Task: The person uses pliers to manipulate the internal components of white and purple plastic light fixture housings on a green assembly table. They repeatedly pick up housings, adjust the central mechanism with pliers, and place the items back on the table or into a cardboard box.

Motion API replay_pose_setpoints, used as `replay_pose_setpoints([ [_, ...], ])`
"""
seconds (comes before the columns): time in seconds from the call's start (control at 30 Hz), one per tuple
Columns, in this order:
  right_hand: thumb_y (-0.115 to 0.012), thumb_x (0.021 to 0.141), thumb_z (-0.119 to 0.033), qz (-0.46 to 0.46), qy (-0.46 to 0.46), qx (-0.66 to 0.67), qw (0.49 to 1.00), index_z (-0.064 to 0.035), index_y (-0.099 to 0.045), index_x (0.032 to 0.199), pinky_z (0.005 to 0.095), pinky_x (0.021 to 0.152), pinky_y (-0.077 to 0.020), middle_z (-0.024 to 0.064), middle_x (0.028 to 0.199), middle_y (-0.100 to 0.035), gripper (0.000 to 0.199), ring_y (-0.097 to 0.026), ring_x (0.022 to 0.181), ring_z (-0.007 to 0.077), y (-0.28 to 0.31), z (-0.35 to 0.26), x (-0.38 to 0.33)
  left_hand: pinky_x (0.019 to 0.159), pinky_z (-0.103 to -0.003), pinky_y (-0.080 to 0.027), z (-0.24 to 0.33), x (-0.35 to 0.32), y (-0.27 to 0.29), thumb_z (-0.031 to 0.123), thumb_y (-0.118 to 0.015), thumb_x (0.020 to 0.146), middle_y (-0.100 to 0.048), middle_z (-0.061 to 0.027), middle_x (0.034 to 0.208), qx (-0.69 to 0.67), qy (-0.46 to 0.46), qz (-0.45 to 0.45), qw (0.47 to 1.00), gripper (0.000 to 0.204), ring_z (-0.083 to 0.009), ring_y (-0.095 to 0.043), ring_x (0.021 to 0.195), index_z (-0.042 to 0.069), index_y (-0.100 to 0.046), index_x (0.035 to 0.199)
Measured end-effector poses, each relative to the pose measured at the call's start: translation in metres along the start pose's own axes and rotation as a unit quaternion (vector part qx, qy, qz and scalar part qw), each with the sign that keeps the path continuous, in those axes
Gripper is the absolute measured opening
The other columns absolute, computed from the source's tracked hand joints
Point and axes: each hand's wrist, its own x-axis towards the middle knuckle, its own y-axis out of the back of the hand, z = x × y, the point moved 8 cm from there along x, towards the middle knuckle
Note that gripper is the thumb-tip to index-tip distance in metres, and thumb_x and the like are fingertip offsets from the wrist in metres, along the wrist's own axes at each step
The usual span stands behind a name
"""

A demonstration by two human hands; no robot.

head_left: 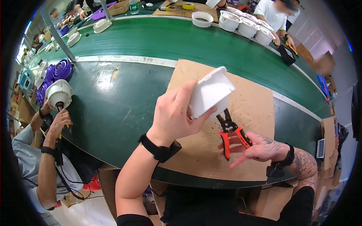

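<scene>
My left hand (171, 113) grips a white plastic housing (213, 92), holding it tilted above a brown cardboard sheet (203, 160). Its fingers wrap round the left and lower sides, with the thumb along the bottom edge. In my right hand (260, 147) is a pair of wire strippers (228, 127) with black jaws and red-orange handles spread apart. The jaws point up toward the housing's lower edge; whether they touch it I cannot tell. What lies inside the housing on its far side is hidden.
A green conveyor belt (151, 41) runs behind the dark green worktable (109, 101). White tubs (247, 28) stand along its far edge. At left, a co-worker's hands (60, 120) work on a white round housing (59, 93), near purple round parts (62, 69). Cardboard boxes (329, 141) stand at right.
</scene>
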Motion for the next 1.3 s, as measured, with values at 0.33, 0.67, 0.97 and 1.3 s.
replay_pose_setpoints([
  [0.33,-0.038,0.075,0.016,0.064,0.053,-0.255,0.963,-0.0044,-0.031,0.152,0.0393,0.116,-0.0367,0.0168,0.152,-0.041,0.08,-0.039,0.144,0.0272,0.015,-0.013,-0.064,0.062,-0.026,-0.052,-0.084,-0.004,0.021,0.027,-0.076,0.089,-0.07,-0.0096,0.09,-0.268,0.329,0.067,0.903,0.036,-0.0127,-0.065,0.074,-0.002,-0.062,0.106],
  [0.67,-0.046,0.074,0.003,0.071,0.068,-0.46,0.882,-0.0021,-0.035,0.148,0.0425,0.111,-0.037,0.0247,0.137,-0.052,0.076,-0.047,0.132,0.0383,0.017,-0.011,-0.028,0.074,-0.035,-0.055,-0.054,-0.019,-0.025,0.033,-0.075,0.085,-0.072,-0.0183,0.09,-0.189,0.404,-0.181,0.876,0.041,-0.0226,-0.071,0.083,-0.004,-0.065,0.099],
  [0.97,-0.048,0.074,-0.004,0.067,0.091,-0.416,0.902,-0.0013,-0.036,0.148,0.0433,0.109,-0.0379,0.026,0.134,-0.053,0.075,-0.048,0.131,0.0391,0.028,-0.008,-0.032,0.07,-0.033,-0.057,-0.014,-0.006,-0.024,0.025,-0.076,0.084,-0.073,-0.0188,0.085,-0.157,0.314,-0.164,0.922,0.038,-0.0244,-0.073,0.078,-0.005,-0.063,0.101],
  [1.3,-0.048,0.07,-0.011,0.047,0.096,-0.424,0.899,-0.0003,-0.043,0.141,0.0436,0.088,-0.0463,0.0268,0.113,-0.06,0.072,-0.058,0.107,0.0388,0.029,-0.012,-0.018,0.064,-0.03,-0.053,0.017,0.017,-0.017,0.024,-0.076,0.085,-0.072,-0.0152,0.08,-0.015,0.254,-0.162,0.953,0.036,-0.0172,-0.069,0.071,-0.004,-0.061,0.101],
])
